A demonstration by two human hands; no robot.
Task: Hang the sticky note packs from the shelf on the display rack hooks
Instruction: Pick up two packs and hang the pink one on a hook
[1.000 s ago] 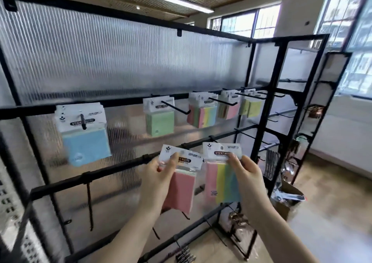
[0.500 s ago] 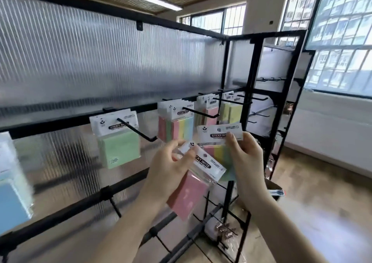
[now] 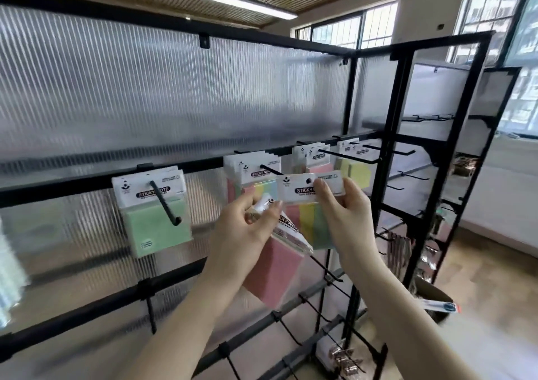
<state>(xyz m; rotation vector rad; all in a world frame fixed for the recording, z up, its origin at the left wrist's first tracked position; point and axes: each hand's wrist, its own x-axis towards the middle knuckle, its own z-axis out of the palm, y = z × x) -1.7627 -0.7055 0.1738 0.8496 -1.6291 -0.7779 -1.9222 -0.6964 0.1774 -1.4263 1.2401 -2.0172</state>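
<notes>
Right hand (image 3: 348, 208) pinches multicolour pack (image 3: 313, 205) by stiff header card; left hand (image 3: 247, 228) grips pink pack (image 3: 276, 275). Light, slick film; hold near punch hole (image 3: 309, 180).

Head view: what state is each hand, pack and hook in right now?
Left hand: grips the pink pack.
Pink pack: held tilted, not on a hook.
Right hand: pinches the striped pack's header.
Striped pack: held upright before the rack, unhung.
Green packs: hanging on a hook.
Far right hook: bare.
</notes>
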